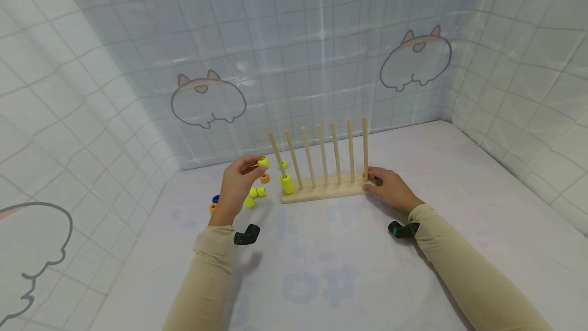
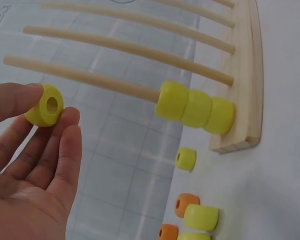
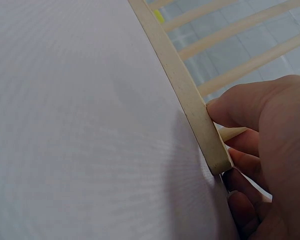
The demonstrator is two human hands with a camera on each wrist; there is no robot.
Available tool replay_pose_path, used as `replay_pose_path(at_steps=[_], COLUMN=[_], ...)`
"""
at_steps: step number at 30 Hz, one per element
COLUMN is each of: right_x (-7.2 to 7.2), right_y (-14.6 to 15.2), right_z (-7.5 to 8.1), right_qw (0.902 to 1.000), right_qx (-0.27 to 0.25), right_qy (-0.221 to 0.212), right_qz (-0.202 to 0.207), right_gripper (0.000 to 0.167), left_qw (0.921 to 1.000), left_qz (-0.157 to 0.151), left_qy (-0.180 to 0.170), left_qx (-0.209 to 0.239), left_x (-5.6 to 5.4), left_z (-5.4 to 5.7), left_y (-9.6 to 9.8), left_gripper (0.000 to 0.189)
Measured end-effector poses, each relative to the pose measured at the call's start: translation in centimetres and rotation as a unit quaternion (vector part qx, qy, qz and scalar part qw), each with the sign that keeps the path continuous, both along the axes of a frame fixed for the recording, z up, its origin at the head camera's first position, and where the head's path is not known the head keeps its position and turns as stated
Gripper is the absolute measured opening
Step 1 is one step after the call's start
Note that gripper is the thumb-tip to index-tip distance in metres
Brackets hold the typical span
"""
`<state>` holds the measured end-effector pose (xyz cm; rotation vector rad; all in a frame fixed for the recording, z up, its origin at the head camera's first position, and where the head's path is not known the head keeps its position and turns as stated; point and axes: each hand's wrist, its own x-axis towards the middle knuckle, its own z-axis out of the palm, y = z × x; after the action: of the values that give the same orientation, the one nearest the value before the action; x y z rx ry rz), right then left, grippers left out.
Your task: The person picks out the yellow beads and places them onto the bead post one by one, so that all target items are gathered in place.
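Observation:
My left hand (image 1: 236,185) pinches a yellow bead (image 2: 51,106) between thumb and fingers, its hole showing in the left wrist view. The bead is held apart from the leftmost wooden peg, close to its free tip. Three yellow beads (image 2: 196,106) are stacked at the foot of that peg. The wooden peg stand (image 1: 328,191) has a row of several upright pegs, the others bare. At its right end my right hand (image 1: 390,188) grips the base (image 3: 195,110), thumb on the top and fingers curled about the end, partly hidden behind it.
Loose yellow beads (image 1: 261,191), an orange bead (image 1: 265,178) and a blue bead (image 1: 216,198) lie on the table left of the stand. Behind the table rises a tile-patterned backdrop (image 1: 294,65). Both wrists carry small black devices (image 1: 247,235).

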<state>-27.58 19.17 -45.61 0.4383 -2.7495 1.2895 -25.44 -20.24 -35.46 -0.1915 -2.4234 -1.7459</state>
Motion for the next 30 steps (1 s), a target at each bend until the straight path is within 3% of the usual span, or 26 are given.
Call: replay_pose_path(at_steps=[30], right_x=[0.0], right_y=[0.0], right_z=[0.0], right_qw=[1.0], right_qx=[0.005], right_qy=[-0.003], right_qz=[-0.003], right_gripper=[0.051], left_qw=[0.9991], left_qz=[-0.002], left_qy=[0.004], left_qx=[0.043], left_x=[-0.2], left_z=[1.1], left_y=[1.4], left_gripper=[0.04])
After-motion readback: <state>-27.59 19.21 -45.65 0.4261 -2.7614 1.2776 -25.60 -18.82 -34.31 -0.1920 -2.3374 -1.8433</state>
